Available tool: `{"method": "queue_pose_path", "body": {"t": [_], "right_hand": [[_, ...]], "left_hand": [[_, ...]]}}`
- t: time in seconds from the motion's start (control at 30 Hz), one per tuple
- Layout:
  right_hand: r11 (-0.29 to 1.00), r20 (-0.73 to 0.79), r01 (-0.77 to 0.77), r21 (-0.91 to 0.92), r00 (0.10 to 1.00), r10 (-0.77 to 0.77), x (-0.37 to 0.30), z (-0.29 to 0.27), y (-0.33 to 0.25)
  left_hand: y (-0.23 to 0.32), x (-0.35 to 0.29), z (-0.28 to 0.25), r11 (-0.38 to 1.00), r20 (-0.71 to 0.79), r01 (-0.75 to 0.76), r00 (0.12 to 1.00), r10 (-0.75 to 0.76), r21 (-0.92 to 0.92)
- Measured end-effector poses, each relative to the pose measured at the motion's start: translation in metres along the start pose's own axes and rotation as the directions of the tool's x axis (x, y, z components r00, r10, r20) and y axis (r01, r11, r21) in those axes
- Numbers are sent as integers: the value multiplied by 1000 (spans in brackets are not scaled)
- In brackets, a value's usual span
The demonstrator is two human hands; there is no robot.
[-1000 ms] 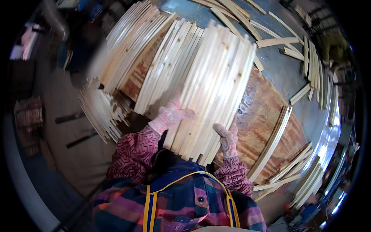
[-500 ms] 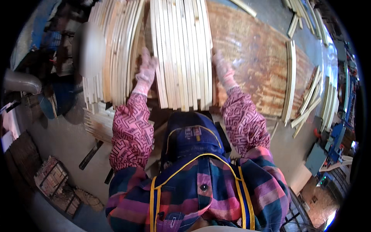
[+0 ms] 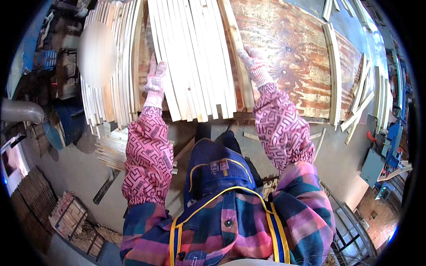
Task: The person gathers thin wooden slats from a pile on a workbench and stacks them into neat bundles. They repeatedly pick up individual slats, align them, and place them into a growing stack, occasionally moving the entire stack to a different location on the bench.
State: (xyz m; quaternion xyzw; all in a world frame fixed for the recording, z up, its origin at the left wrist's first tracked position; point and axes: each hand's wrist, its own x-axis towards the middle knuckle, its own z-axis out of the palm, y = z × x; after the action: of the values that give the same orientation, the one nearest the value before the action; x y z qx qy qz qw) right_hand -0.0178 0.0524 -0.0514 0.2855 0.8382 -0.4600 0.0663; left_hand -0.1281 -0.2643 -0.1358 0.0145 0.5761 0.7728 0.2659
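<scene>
A wide row of pale wooden strips (image 3: pixel 191 57) lies side by side on the worktop in front of me. My left hand (image 3: pixel 155 82), in a pale glove, is at the row's left edge with its fingers stretched out and the thumb side close to the outermost strip. Along the right side, a single browner wooden strip (image 3: pixel 236 44) lies apart from the row, with a narrow gap at its near part. My right hand (image 3: pixel 255 64), gloved too, touches that strip's right edge, fingers spread and not wrapped round it. Pink patterned sleeves cover both forearms.
Another stack of strips (image 3: pixel 122 66) stands to the left, partly covered by a blurred oval. The worn plywood board (image 3: pixel 288 62) carries a strip pair (image 3: pixel 333 75) near its right end. Loose strips (image 3: pixel 357 97) lie beyond it. More strips (image 3: pixel 113 148) are below at the left.
The row appears further left and more slanted in view. A single strip at its right side now lies separated from it. Both hands remain beside the row; the view has shifted.
</scene>
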Motion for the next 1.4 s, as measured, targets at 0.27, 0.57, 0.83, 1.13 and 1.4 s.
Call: {"method": "queue_pose_path", "body": {"t": [0.27,0.57,0.83,1.13,1.4], "right_hand": [[952,-155,254,-169,947,-280,29,49,4],[875,210,-66,479,977,-41,-58,30,-3],[981,212,-84,173,976,46,-151,20,7],[994,77,101,-45,992,-98,-140,40,20],[999,118,19,33,993,-23,-137,43,38]], "left_hand": [[-32,9,-34,995,-27,-32,999,29,-91],[-44,-76,-12,916,223,-75,959,174,-393],[-40,-183,41,995,-167,89,981,-94,-38],[-72,-186,-56,954,-218,299,933,-285,32],[14,-170,63,906,-214,359,925,-314,224]]}}
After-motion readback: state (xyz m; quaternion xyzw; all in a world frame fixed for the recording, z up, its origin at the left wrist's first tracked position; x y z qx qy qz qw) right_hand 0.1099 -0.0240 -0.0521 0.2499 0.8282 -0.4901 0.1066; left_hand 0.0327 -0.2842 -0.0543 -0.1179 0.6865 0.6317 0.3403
